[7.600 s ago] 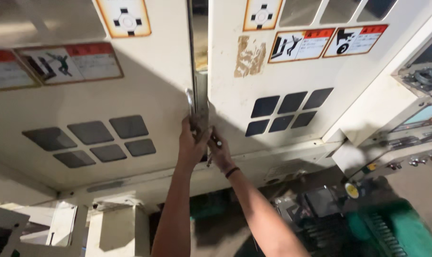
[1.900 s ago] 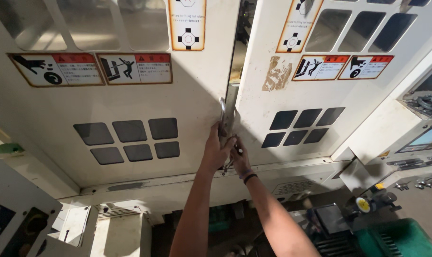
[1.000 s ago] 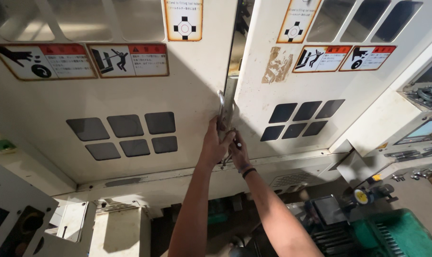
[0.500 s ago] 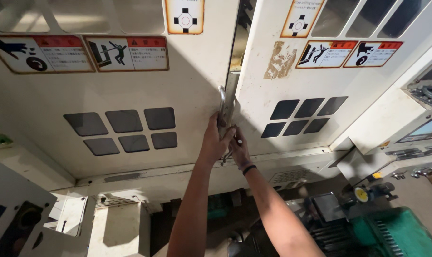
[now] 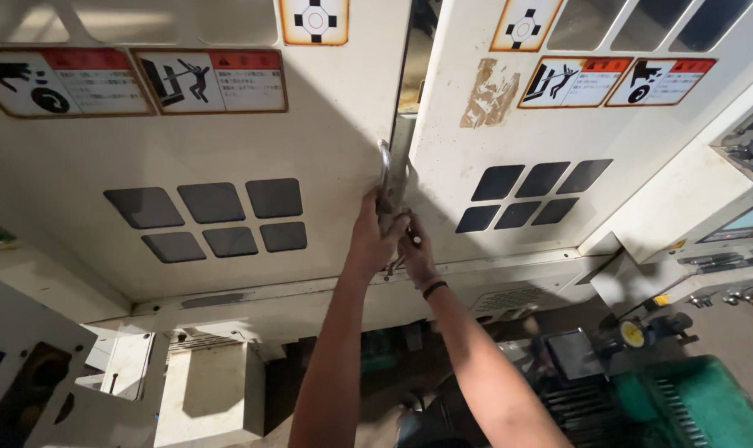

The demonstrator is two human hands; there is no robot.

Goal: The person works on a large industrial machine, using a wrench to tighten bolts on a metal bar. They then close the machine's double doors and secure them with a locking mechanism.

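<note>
Two cream sliding machine doors stand before me, the left door (image 5: 227, 149) and the right door (image 5: 559, 124), with a narrow dark gap between them. My left hand (image 5: 375, 236) is closed around the metal bar handle (image 5: 384, 170) at the left door's edge. My right hand (image 5: 416, 249) is closed on the matching handle at the right door's edge, just below and to the right; that handle is mostly hidden by my fingers. A dark band sits on my right wrist. Both arms reach up from the bottom of the view.
Each door has dark grey window panes (image 5: 215, 217) and red-and-white warning stickers (image 5: 211, 80). A control panel (image 5: 750, 182) juts out at the right. Below are a cream box (image 5: 206, 390), a green crate (image 5: 708, 406) and a yellow knob (image 5: 632, 334).
My hands have stayed on the two door handles throughout. The view has shifted slightly and the gap between the doors looks about the same.
</note>
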